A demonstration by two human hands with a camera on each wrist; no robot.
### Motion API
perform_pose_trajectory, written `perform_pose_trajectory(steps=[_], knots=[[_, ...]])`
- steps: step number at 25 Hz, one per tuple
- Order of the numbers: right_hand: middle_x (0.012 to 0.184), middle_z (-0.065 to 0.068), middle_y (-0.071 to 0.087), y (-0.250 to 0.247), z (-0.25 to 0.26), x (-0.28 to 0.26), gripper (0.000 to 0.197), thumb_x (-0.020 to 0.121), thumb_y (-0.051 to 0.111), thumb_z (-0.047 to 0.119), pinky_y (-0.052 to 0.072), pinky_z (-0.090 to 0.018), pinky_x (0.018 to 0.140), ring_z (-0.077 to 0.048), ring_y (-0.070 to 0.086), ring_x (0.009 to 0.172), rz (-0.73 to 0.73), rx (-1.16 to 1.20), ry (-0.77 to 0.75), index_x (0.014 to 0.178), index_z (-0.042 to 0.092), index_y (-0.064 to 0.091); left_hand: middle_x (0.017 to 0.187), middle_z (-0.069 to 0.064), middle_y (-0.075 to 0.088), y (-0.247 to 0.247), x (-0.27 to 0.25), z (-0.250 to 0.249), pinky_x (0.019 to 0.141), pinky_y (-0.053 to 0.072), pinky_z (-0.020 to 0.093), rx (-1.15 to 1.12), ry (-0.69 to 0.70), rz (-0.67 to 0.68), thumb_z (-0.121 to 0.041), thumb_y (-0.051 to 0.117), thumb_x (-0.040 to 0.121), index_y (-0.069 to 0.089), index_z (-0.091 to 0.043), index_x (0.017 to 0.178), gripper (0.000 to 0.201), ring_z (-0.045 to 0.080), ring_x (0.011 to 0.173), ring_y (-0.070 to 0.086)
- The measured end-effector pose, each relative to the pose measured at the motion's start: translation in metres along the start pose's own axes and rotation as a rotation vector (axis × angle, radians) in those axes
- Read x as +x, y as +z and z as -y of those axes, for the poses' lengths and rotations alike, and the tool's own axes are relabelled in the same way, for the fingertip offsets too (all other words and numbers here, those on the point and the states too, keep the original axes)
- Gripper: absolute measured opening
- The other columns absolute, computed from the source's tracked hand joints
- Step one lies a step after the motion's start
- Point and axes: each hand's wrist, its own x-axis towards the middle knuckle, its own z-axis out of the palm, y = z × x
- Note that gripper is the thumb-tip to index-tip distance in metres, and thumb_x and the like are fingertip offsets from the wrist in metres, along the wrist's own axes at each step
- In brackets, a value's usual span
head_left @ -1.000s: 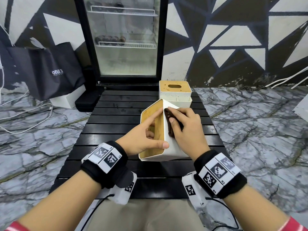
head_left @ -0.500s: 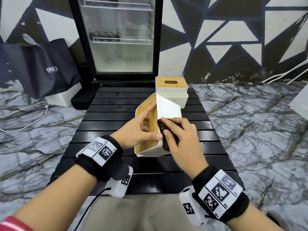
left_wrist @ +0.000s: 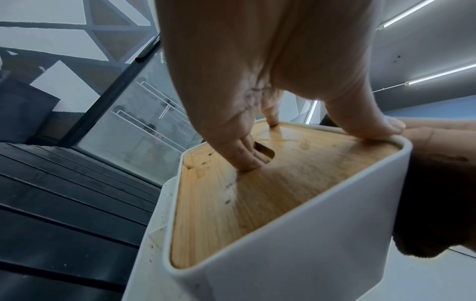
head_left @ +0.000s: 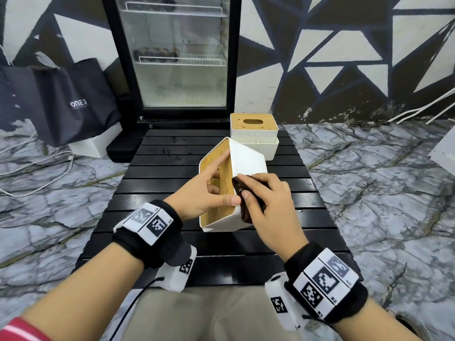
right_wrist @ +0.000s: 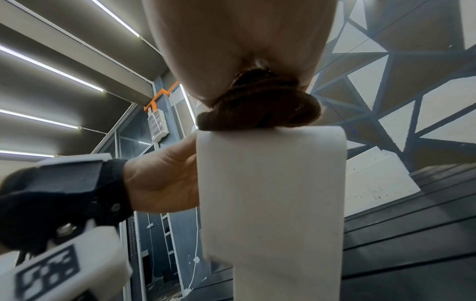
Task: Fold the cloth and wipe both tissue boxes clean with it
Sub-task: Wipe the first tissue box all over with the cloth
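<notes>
Fingers: left hand [head_left: 204, 195] hooks the lid slot [left_wrist: 265, 151] of the tipped tissue box [head_left: 248, 158]; right hand [head_left: 273, 210] clasps the brown cloth [head_left: 246, 215] against its side.
Wipe: I'd stroke flat, bracing the lid firmly.

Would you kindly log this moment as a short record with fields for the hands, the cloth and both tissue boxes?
left hand: grips the near tissue box, fingers in its lid slot, thumb on rim
right hand: presses the cloth against that box's white side
cloth: dark brown, bunched
near tissue box: tilted, wooden lid facing left
far tissue box: upright on the table, speckled wall
</notes>
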Motion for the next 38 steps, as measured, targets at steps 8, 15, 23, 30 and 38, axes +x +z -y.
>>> perform_pose_trajectory(steps=[8,15,23,30,38], knots=[[0.11,-0.003,0.055,0.002,-0.002,0.04,0.033,0.089,0.049,0.024,0.025,-0.018,0.086,-0.024,0.042,0.097,-0.018,-0.012,0.019,0.12,0.025,0.06,0.126,0.003,0.045,0.005,-0.004,-0.001,0.08,0.05,0.02,-0.045,0.016,0.021,-0.03,0.089,0.059,0.02,-0.057,0.138,0.108,0.006,0.078,0.062],[0.106,-0.003,0.054,-0.003,-0.012,0.071,0.031,0.092,0.05,0.019,0.04,-0.035,0.094,-0.029,0.049,0.103,-0.006,0.03,0.07,0.122,0.023,0.058,0.124,-0.002,0.047,0.011,-0.006,-0.007,0.078,0.052,0.022,-0.042,0.016,0.043,-0.027,0.081,0.058,0.019,-0.05,0.143,0.107,0.008,0.078,0.061],[0.11,-0.003,0.054,-0.005,-0.012,0.075,0.033,0.093,0.047,0.02,0.04,-0.038,0.096,-0.03,0.048,0.106,0.026,-0.005,0.107,0.124,0.024,0.055,0.122,-0.004,0.044,0.009,-0.005,-0.006,0.077,0.051,0.021,-0.022,0.014,0.051,-0.026,0.086,0.059,0.02,-0.054,0.141,0.109,0.004,0.076,0.062],[0.114,-0.003,0.052,-0.003,-0.032,0.059,0.034,0.093,0.047,0.02,0.033,-0.025,0.092,-0.029,0.044,0.106,0.022,-0.032,0.192,0.126,0.025,0.054,0.122,-0.005,0.046,0.002,-0.005,0.0,0.078,0.05,0.02,-0.029,0.004,0.019,-0.027,0.083,0.06,0.02,-0.054,0.141,0.107,0.006,0.077,0.061],[0.116,0.001,0.052,-0.006,-0.026,0.025,0.033,0.093,0.047,0.02,0.023,-0.015,0.08,-0.019,0.036,0.097,0.016,-0.088,0.195,0.125,0.027,0.055,0.128,0.001,0.045,-0.001,-0.004,0.002,0.092,0.051,0.03,-0.019,0.007,-0.019,-0.045,0.08,0.051,0.019,-0.059,0.138,0.107,0.01,0.08,0.064]])
